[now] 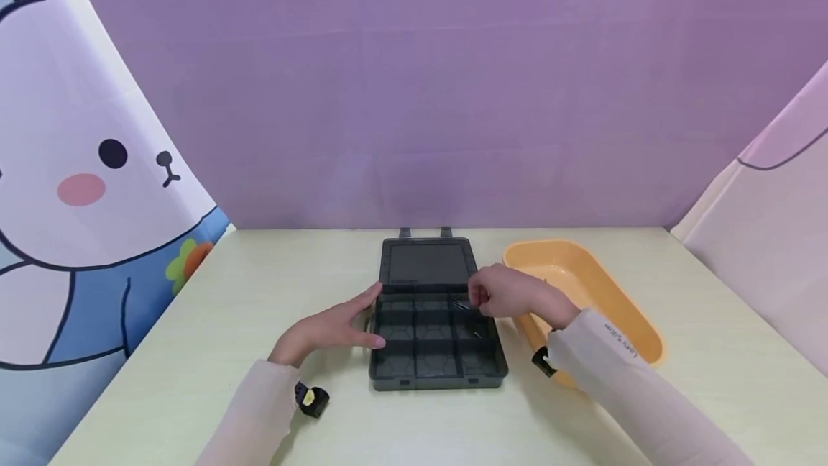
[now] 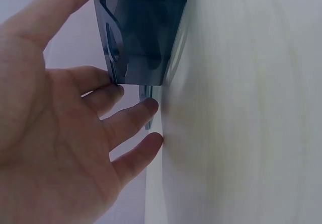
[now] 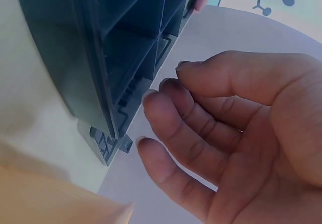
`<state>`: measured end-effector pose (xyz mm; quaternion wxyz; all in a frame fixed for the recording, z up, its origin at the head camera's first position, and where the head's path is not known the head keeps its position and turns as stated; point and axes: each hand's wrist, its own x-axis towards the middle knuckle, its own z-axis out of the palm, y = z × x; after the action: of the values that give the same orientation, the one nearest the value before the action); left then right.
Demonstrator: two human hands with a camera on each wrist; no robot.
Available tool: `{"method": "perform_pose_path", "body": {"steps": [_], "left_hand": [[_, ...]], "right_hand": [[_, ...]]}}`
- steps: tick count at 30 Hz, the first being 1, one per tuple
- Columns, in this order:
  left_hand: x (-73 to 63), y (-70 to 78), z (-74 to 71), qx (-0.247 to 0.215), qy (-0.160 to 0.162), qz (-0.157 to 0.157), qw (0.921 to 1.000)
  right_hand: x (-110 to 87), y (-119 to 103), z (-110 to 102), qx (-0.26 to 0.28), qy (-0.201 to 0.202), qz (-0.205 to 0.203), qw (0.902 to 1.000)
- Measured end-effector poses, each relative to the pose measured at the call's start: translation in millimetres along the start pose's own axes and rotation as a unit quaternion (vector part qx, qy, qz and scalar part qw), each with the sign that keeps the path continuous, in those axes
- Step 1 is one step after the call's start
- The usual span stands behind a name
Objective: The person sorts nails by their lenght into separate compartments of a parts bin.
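Observation:
A dark grey translucent divided box (image 1: 435,383) lies with its lid (image 1: 429,265) folded back behind it. My left hand (image 1: 336,326) is at its left side, thumb near the front and a finger by the back of the compartments. In the left wrist view the spread fingers (image 2: 132,121) lie along the box's end wall. Over the right column of compartments hovers my right hand (image 1: 511,290), its fingers loosely bent. No held thing shows among them in the right wrist view. A small black pronged piece (image 1: 461,305) appears just left of those fingertips; another small dark piece (image 1: 477,335) shows in the right column.
An orange tray (image 1: 630,318) stands to the right, partly under my right forearm. Purple cloth (image 1: 440,92) hangs behind the pale table (image 1: 304,257). Cloth with a cartoon animal (image 1: 84,164) hangs at the left. Two latch tabs (image 1: 446,232) stick out behind the lid.

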<state>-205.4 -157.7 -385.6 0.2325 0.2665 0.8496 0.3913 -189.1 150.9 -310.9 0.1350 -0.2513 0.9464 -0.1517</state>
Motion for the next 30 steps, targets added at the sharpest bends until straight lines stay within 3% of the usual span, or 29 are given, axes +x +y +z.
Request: {"method": "perform_pose_path", "body": {"steps": [14, 30], "left_hand": [[2.8, -6.9, -3.9, 0.000, -0.004, 0.007, 1.0000], [0.2, -9.4, -9.2, 0.005, 0.000, 0.005, 1.0000]], "right_hand": [[-0.2, 0.4, -13.2, -0.015, 0.001, 0.019, 0.9997], [-13.5, 16.7, -27.4, -0.029, 0.025, -0.013, 0.9992]]}}
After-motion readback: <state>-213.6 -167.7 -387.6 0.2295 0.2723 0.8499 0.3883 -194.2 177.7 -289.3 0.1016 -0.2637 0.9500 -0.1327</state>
